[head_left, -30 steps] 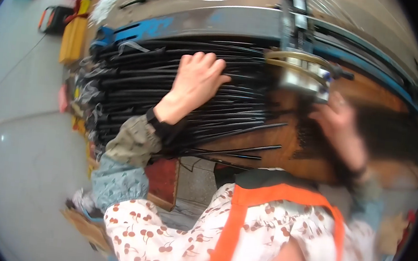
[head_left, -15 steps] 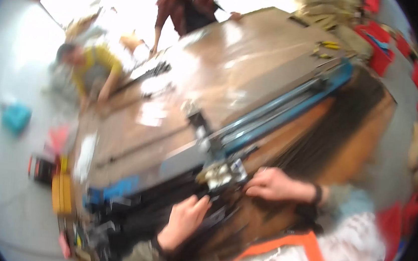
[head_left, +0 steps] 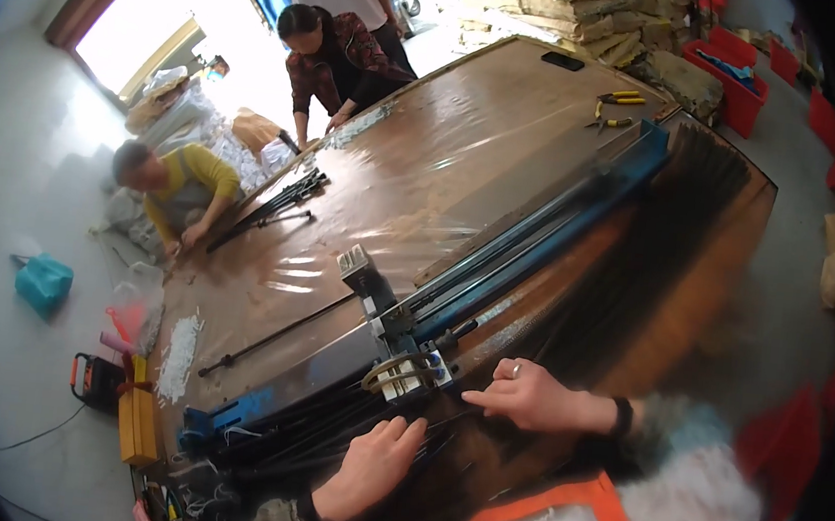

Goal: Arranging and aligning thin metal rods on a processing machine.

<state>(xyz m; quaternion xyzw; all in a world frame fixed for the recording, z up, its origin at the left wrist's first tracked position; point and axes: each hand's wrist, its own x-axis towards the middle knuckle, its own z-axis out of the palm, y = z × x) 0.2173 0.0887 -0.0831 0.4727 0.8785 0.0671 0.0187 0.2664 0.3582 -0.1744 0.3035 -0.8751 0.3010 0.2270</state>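
Handling slim black rods (head_left: 305,441) seems the step in hand; the next move probably calls for steady fingertips. Beyond both hands spreads a glossy brown table (head_left: 512,109), then a blue metal rail (head_left: 582,223). Smooth rods lie under the left hand (head_left: 376,465), fingers close together; a boxy metal block (head_left: 416,376) sits just ahead; the right hand (head_left: 530,397) curls, its pinch unclear.

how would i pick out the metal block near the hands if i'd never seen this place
On the big brown table, follow the long blue rail toward the person. Just beyond the gap between the left hand and right hand is the silvery metal block. Its looped tan hoses set it apart from the straight black tubes nearby.
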